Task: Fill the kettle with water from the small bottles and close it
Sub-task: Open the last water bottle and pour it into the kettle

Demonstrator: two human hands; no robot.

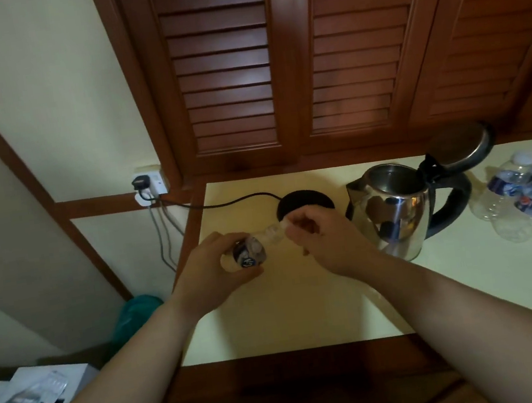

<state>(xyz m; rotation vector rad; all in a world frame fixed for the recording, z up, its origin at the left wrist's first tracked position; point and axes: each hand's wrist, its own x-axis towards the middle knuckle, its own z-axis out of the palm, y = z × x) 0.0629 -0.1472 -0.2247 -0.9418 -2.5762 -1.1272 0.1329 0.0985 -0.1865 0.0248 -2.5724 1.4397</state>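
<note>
Early stage, by the look of it. The kettle [394,211] stands on the table [306,314], off its black base [303,201], lid [460,145] swung up and back, mouth open. Interior shows bare metal wall; no water level can be made out, so whether any has gone in is unclear.

Left hand [213,276] wraps around the body of a small bottle [254,248], held tilted with its neck pointing toward the right hand [320,241]. Right fingers pinch at the cap end [283,225], apparently twisting it; cap on or just off, cannot tell. Contents of this bottle are hard to read; it looks clear.

A cluster of more small bottles [528,197] stands to the right of the kettle, white caps on, blue labels. Clear plastic, fill level not readable.

Left to do, as judged: finish opening, pour into the kettle, repeat with the others, then drop the lid shut.

A power cord [224,203] runs from the base to the wall socket [150,182].
</note>
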